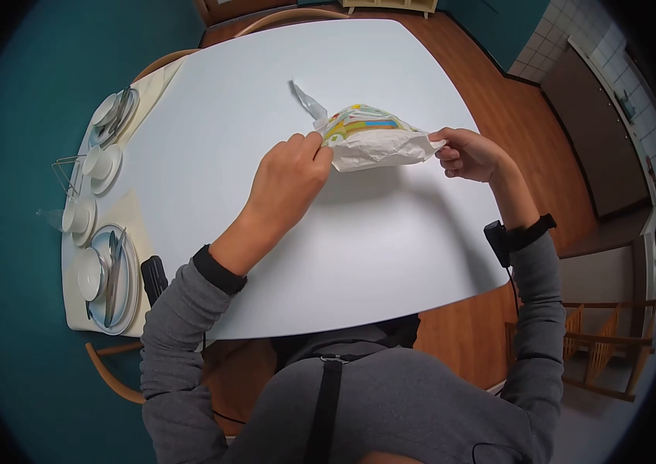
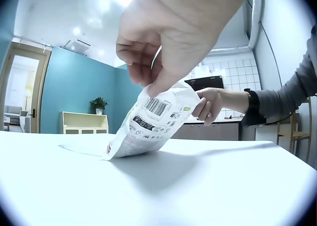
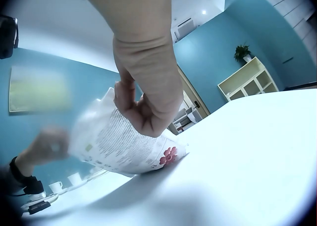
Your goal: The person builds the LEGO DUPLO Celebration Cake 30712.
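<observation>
A soft white bag (image 1: 374, 151) with green, yellow and blue print is tilted over the table, its lower edge at the tabletop in the left wrist view. My left hand (image 1: 288, 176) pinches its left upper corner between thumb and fingers. At the opposite corner, my right hand (image 1: 473, 155) grips the bag between thumb and curled fingers. The side facing the left wrist camera carries a barcode (image 2: 155, 106); small lines of text and a red flower (image 3: 169, 155) show in the right wrist view. The bag's contents are hidden. Just beyond it lies a thin translucent strip (image 1: 309, 103).
Along the left side of the white table (image 1: 235, 100) stand stacked plates (image 1: 133, 286) with a bowl (image 1: 92, 273) and cutlery, cups on saucers (image 1: 98, 162), and another place setting behind. A black device (image 1: 154, 277) lies near my left forearm. Wooden chairs surround the table.
</observation>
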### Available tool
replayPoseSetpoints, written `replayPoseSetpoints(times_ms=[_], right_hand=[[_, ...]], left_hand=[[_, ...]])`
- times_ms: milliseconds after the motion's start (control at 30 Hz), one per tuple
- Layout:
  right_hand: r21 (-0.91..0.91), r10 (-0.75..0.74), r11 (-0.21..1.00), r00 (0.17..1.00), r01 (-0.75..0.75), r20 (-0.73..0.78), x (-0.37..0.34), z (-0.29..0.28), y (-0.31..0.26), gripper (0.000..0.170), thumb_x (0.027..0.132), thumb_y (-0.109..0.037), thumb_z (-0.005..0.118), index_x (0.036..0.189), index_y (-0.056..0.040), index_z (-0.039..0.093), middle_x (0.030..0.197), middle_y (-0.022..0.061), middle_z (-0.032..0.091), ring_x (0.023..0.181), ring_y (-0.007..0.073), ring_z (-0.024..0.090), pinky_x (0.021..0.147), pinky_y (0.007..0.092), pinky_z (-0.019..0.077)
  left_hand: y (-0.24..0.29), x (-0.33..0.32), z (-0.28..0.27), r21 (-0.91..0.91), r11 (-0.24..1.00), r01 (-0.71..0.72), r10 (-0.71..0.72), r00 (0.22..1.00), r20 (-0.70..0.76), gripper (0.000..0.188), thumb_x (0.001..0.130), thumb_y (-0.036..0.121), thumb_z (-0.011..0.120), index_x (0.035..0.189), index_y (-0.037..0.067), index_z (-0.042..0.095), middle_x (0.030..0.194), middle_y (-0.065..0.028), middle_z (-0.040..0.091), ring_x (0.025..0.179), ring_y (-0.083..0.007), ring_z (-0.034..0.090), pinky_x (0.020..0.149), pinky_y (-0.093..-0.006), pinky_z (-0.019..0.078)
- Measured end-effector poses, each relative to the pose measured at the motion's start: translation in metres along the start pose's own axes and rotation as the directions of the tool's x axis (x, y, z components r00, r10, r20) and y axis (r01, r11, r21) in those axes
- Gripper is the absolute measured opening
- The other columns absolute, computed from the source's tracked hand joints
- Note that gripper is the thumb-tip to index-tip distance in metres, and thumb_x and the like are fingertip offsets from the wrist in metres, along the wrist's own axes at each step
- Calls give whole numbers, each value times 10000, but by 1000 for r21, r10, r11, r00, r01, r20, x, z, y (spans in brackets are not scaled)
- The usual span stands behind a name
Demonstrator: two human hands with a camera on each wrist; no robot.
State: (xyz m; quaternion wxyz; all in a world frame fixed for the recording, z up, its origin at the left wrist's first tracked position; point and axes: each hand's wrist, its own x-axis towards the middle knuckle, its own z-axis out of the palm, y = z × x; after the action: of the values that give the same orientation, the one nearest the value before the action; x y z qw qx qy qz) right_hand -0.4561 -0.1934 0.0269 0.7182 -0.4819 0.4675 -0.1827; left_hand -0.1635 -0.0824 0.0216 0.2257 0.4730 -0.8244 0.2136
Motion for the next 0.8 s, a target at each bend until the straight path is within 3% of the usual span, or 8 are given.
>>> replayPoseSetpoints(times_ms=[300, 500, 600, 800], right_hand=[[187, -121, 977, 990, 106, 75, -14, 9, 2, 334, 911, -313, 574, 645, -204, 403, 507, -112, 307, 473, 40, 271, 529, 223, 309], [336, -234, 929, 951, 157, 201, -16, 3, 3, 372, 930, -329, 547, 620, -226, 368, 511, -113, 273, 480, 37, 275, 537, 214, 306], [405, -233, 902, 958, 149, 167, -19, 12, -2, 372, 945, -328, 521, 622, -227, 367, 510, -113, 258, 480, 34, 274, 539, 207, 298], [593, -275, 802, 927, 74, 257, -31, 25, -7, 370, 981, -302, 471, 632, -204, 395, 522, -109, 284, 473, 30, 276, 536, 191, 298]], left_hand=[[-6, 8, -10, 36, 999, 3, -2, 1000, -12, 123, 745, 65, 696, 736, 51, 575, 717, -37, 517, 647, -188, 519, 573, -323, 433], [-6, 21, -27, -69, 996, 52, -58, 994, -91, 110, 735, 62, 721, 773, 58, 618, 744, -33, 568, 663, -187, 555, 588, -317, 448], [-7, 25, -31, -119, 991, 68, -85, 986, -144, 92, 745, 61, 716, 777, 55, 630, 744, -41, 577, 661, -194, 567, 594, -321, 461], [-12, 27, -40, -212, 974, 84, -117, 982, -150, 63, 760, 43, 691, 797, 33, 641, 759, -57, 596, 648, -200, 577, 584, -312, 473]])
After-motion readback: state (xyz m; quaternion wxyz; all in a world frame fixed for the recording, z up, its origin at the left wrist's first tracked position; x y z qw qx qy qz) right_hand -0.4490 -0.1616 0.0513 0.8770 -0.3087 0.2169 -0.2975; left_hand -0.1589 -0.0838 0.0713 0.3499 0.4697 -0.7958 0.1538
